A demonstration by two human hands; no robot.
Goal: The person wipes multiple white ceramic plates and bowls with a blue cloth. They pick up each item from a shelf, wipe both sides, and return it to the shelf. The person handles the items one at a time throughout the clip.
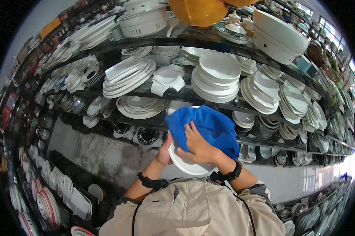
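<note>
A white plate (pixel 189 166), round or oval, is held close in front of my chest. My left hand (pixel 164 150) grips its left rim. Spread over most of the plate lies a blue cloth (pixel 208 125), which hides its far part and hangs past the right rim. My right hand (pixel 197 144) presses flat on the cloth and plate, its fingers somewhat apart and pointing away from me. Whether its fingers pinch any of the cloth cannot be made out.
Shelves ahead carry a stack of round white plates (pixel 215 79), oval plates (pixel 128 78) and square dishes (pixel 168 78). On top stand a large yellow pot (pixel 198 13) and a white ceramic basin (pixel 277 35). Red-rimmed plates (pixel 47 205) line a low rack at left; more dishes fill the right.
</note>
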